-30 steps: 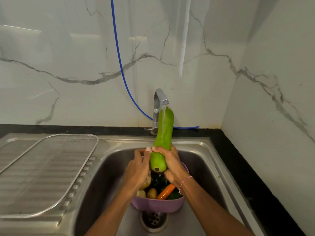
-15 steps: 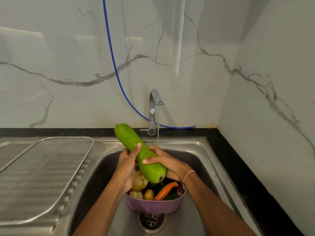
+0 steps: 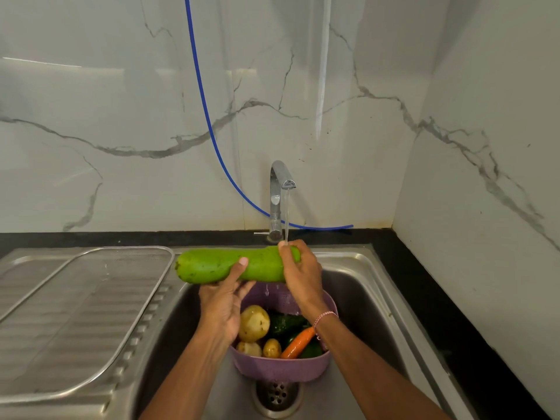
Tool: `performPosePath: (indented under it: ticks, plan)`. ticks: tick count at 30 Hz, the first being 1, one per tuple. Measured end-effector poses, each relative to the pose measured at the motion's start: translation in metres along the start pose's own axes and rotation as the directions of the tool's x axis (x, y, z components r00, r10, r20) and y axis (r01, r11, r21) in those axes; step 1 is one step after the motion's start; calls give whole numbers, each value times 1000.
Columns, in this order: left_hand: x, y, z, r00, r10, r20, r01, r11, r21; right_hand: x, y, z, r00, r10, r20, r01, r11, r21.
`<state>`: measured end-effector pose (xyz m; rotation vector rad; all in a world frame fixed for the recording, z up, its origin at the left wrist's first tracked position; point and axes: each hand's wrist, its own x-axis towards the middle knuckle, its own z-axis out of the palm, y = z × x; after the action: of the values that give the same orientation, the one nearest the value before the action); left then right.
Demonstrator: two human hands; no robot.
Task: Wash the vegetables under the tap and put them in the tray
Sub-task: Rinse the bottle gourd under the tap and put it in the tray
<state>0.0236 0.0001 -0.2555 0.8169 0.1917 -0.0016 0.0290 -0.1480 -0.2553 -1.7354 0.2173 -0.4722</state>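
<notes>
Three potatoes (image 3: 254,322), one carrot (image 3: 298,342) in purple colander (image 3: 278,368)

both forearms are bare up to the frame's edge. the right hand (image 3: 303,274) carries a thin twisted thread bracelet (image 3: 325,316), pink and white, round the wrist. the left hand (image 3: 224,304) is bare, its thumbnail short and pale.

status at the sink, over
Holding: left hand and right hand grip gourd, level, end under tap stream. Not yet in tray. Nothing blocking.
</notes>
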Motion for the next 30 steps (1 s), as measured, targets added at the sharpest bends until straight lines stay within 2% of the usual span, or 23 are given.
performPosePath:
  ticks: [2, 5, 7, 10, 14, 17, 19, 24, 28, 30]
  plan:
    - [-2, 1, -2, 999, 27, 18, -28, 998, 50, 5, 0, -2, 986, 166, 24, -167, 985, 48]
    - [-6, 9, -3, 990, 98, 104, -111, 985, 135, 6, -3, -10, 855, 484, 187, -513, 844, 155]
    - [-10, 10, 0, 981, 115, 154, -138, 979, 152, 6, -3, -14, 815, 534, 225, -570, 809, 146]
    - [-13, 1, 8, 985, 84, 151, -93, 994, 52, 3, -3, -11, 880, 445, 166, -471, 861, 190]
    - [-18, -11, 21, 987, -23, 161, 23, 1000, 0, -7, -3, -3, 981, 144, 132, -165, 972, 168]
    - [-19, -11, 20, 988, -99, 120, 108, 992, -64, -12, -3, 2, 987, -41, 155, 31, 998, 63]
    - [-17, -10, 16, 992, -92, 82, 97, 994, -56, -12, -5, 6, 991, -41, 128, 41, 999, 5]
    - [-16, -14, 13, 995, -83, 61, 85, 996, -17, -1, -23, 6, 997, 54, 50, -45, 986, -163]
    - [-11, -16, 9, 995, -68, 66, 66, 997, 33, 5, -33, 1, 982, 153, 111, -109, 938, -330]
    - [-8, -13, 7, 995, -33, 98, 25, 996, 85, 10, -30, 0, 944, 304, 128, -264, 930, -255]
